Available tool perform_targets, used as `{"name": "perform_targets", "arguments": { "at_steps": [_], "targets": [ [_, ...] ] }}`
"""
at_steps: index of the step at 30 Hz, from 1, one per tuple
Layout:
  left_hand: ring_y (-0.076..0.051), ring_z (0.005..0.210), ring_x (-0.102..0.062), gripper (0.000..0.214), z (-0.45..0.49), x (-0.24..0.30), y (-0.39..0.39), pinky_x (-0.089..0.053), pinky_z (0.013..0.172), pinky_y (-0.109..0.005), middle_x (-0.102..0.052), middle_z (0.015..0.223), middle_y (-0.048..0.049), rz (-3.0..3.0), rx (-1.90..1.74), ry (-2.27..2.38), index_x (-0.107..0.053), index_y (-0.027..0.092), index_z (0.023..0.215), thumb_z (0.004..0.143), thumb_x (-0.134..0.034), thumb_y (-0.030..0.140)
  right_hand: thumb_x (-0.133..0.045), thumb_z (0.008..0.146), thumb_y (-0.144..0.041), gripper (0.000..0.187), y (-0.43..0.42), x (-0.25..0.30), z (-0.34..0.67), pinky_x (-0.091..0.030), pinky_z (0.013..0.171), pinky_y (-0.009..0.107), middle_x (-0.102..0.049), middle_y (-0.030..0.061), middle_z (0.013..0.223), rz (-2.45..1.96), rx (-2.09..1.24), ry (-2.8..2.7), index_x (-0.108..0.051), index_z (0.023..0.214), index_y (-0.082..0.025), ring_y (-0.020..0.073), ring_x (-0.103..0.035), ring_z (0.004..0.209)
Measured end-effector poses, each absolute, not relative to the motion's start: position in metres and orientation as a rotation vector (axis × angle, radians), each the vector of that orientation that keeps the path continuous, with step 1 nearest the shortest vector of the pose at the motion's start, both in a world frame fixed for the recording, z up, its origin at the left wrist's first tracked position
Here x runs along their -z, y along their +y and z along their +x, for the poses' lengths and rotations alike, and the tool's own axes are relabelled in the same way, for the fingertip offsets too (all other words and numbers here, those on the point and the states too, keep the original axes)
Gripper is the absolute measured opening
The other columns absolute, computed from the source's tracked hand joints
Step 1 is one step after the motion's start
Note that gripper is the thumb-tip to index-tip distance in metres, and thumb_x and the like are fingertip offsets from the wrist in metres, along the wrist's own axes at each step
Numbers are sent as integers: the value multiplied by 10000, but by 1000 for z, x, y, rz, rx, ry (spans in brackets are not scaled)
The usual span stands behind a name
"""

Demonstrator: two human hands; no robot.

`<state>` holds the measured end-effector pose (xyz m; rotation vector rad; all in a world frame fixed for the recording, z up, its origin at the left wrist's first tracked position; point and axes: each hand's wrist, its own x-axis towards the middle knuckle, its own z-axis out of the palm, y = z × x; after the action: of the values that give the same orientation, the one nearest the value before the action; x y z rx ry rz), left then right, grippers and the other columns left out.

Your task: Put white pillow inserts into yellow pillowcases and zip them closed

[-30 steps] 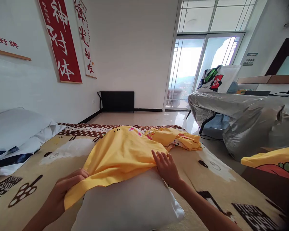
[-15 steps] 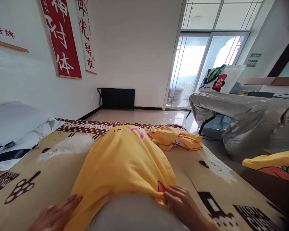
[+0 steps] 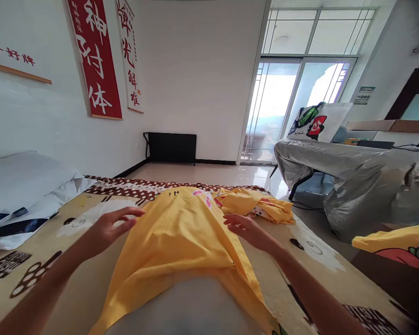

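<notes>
A yellow pillowcase-like cloth (image 3: 185,237), with pink marks and small black letters at its far end, covers a rounded bulk on the bed. Its near edge lies over a pale grey-white, pillow-like form (image 3: 192,309), blurred at the bottom. Beside the cloth's left edge, my left hand (image 3: 117,228) is raised, thumb and fingers apart, holding nothing. My right hand (image 3: 247,229) is at the right edge, fingers loosely bent and parted; whether the fingertips touch the fabric I cannot tell. A crumpled yellow cloth (image 3: 258,204) lies just beyond my right hand.
The patterned beige blanket (image 3: 80,279) spreads beneath everything. A white pillow (image 3: 31,181) lies at far left. Right of the bed stand a plastic-draped table (image 3: 310,156) bearing a printed bag (image 3: 330,122), and a dark box (image 3: 391,274) topped with yellow fabric (image 3: 398,235).
Both hands have moved forward, away from me, along the cloth's sides. My right hand has let go of the near edge, and the cloth's near right side now hangs down lower.
</notes>
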<state>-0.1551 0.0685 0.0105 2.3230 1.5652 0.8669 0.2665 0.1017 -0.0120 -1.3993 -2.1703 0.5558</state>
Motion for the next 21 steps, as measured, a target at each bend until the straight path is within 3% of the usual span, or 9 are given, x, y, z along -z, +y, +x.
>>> {"name": "perform_targets", "arguments": {
  "at_steps": [2, 5, 8, 11, 15, 18, 21],
  "targets": [
    [-252, 1201, -513, 498, -119, -1, 98, -399, 1027, -375, -557, 1302, -107, 2361, -800, 1559, -559, 180, 1180, 831, -459, 520, -506, 853, -337, 343, 127, 40, 235, -434, 854, 356, -624, 139, 1129, -1536, -416, -2109, -580, 1139, -163, 229, -580, 980],
    [-278, 1026, -576, 333, -85, 39, 123, -450, 911, -418, -627, 1071, -131, 2382, -776, 1551, -596, 163, 966, 841, -427, 422, -487, 844, -238, 145, 137, 74, 201, -419, 765, 320, -636, 125, 923, -1588, -302, -2114, -593, 872, -144, 215, -567, 854],
    [-237, 856, -563, 291, -82, 63, 130, -460, 787, -374, -589, 872, -93, 2391, -863, 1531, -537, 181, 771, 872, -343, 371, -408, 883, -201, 171, 132, 83, 195, -397, 733, 295, -618, 86, 848, -1552, -210, -2111, -545, 783, -176, 194, -546, 804],
    [-191, 801, -538, 289, -95, 49, 133, -450, 768, -316, -551, 815, -61, 2393, -967, 1442, -480, 189, 687, 868, -355, 377, -389, 891, -199, 175, 131, 71, 206, -385, 815, 320, -611, 84, 946, -1438, -75, -2085, -533, 792, -199, 211, -530, 907],
    [-168, 858, -552, 299, -105, 18, 134, -440, 803, -274, -579, 902, -50, 2304, -1173, 1410, -483, 193, 758, 873, -361, 439, -381, 915, -301, 197, 137, 54, 216, -380, 905, 328, -594, 76, 1130, -1100, -142, -1973, -524, 815, -211, 206, -523, 1046],
    [-148, 746, -546, 324, -99, 28, 131, -425, 699, -242, -568, 784, -17, 2198, -1302, 1511, -447, 202, 801, 903, -303, 473, -338, 919, -400, 263, 140, 65, 205, -427, 756, 267, -613, 34, 897, -1102, -323, -1795, -486, 801, -218, 164, -556, 845],
    [-137, 582, -509, 310, -85, 63, 125, -363, 565, -225, -504, 629, 11, 2170, -1274, 1600, -372, 212, 740, 907, -240, 437, -328, 889, -404, 279, 139, 90, 185, -368, 542, 231, -508, -10, 635, -1185, -366, -1758, -412, 692, -225, 137, -467, 596]
  ]
}}
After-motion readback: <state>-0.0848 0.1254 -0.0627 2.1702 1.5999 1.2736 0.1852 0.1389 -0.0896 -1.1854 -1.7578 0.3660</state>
